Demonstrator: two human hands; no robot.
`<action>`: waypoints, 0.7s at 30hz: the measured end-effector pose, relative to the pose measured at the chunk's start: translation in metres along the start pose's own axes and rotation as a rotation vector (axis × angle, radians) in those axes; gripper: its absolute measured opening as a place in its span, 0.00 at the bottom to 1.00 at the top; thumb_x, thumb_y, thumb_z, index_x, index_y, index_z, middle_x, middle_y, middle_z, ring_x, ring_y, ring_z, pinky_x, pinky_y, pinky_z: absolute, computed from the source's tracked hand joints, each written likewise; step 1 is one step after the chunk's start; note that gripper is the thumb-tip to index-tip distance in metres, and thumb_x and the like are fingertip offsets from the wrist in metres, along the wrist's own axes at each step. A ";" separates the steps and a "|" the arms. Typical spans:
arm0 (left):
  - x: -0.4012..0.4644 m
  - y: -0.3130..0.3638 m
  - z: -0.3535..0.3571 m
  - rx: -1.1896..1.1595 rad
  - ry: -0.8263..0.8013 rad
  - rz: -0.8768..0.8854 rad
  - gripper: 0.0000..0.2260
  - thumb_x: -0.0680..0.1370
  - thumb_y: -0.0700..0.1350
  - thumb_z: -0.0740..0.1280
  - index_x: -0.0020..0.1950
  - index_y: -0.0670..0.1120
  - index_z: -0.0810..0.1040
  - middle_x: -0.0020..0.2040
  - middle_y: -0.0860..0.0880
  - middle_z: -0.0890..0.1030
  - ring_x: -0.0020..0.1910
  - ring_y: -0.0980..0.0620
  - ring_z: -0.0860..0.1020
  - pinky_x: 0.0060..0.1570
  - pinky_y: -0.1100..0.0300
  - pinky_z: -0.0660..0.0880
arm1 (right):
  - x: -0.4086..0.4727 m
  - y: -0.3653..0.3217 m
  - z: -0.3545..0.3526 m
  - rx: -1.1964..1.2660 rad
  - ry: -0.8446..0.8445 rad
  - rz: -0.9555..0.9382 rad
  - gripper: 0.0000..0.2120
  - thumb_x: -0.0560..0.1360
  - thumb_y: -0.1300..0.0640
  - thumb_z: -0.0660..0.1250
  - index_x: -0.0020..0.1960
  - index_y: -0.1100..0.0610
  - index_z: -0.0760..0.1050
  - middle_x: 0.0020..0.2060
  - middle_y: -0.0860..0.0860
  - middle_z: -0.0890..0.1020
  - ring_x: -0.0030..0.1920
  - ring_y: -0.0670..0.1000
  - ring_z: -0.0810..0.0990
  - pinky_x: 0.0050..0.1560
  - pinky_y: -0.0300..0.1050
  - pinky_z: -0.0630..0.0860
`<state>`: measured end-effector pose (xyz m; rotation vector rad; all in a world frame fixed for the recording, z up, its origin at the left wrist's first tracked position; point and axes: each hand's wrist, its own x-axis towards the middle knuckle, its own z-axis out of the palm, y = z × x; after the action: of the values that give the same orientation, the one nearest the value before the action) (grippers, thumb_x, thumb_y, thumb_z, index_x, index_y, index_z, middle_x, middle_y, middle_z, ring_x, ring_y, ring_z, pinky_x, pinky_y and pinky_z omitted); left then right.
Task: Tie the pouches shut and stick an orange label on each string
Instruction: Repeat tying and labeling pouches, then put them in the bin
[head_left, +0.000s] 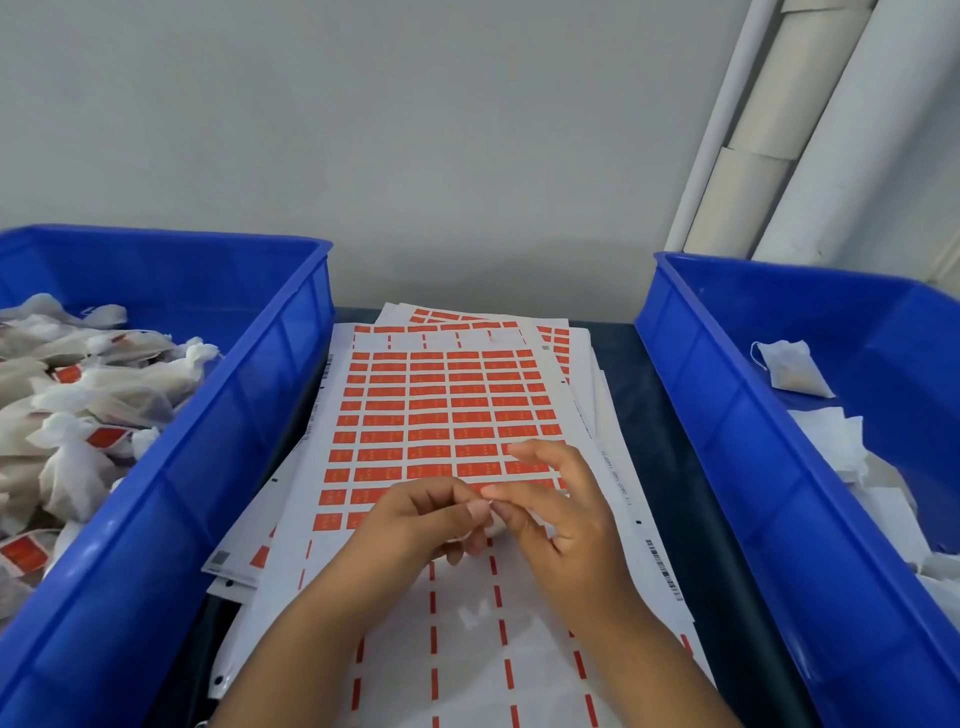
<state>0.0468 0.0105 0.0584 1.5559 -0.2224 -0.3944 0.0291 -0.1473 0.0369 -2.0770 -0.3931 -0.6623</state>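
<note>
Step in hand, by judgement: working fine white string between fingertips, tying or labelling, cannot tell which.

Do well: keep string taut, pinch close to joint, fold label square.

Grip: left hand (415, 519) curled, thumb and forefinger pinching small white bit; right hand (550, 514) pinching same spot, other fingers spread. Pouch itself barely visible under hands.

Both hands hover over white sheet of orange rectangular labels (441, 410) on table, between blue plastic bin of tied, labelled white pouches (171, 493) and blue plastic bin of untied white pouches (779, 467).

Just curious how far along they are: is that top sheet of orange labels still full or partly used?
Partly used. The top label sheet keeps orange labels across its far part, but its near part shows bare white backing.
</note>
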 end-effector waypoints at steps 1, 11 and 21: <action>-0.001 0.001 0.000 -0.017 -0.012 -0.009 0.09 0.74 0.46 0.65 0.37 0.49 0.83 0.33 0.48 0.80 0.31 0.54 0.77 0.35 0.66 0.74 | 0.000 0.000 0.000 -0.015 0.016 -0.001 0.20 0.76 0.41 0.62 0.53 0.55 0.83 0.60 0.49 0.76 0.62 0.53 0.75 0.61 0.56 0.76; -0.005 0.002 0.001 -0.380 -0.045 0.013 0.07 0.70 0.43 0.67 0.33 0.44 0.81 0.27 0.47 0.72 0.25 0.55 0.66 0.28 0.65 0.69 | 0.001 -0.005 -0.007 0.088 0.113 0.047 0.07 0.69 0.48 0.67 0.40 0.51 0.77 0.50 0.42 0.75 0.57 0.41 0.75 0.56 0.29 0.72; -0.003 -0.008 -0.008 -0.601 -0.416 0.169 0.06 0.71 0.46 0.74 0.40 0.43 0.83 0.29 0.51 0.76 0.27 0.58 0.68 0.29 0.67 0.68 | 0.007 -0.007 -0.017 0.111 0.058 0.090 0.04 0.67 0.43 0.65 0.41 0.42 0.74 0.47 0.38 0.79 0.54 0.37 0.77 0.54 0.25 0.71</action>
<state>0.0460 0.0195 0.0508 0.8478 -0.5037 -0.5869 0.0261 -0.1574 0.0534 -1.9537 -0.2946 -0.6319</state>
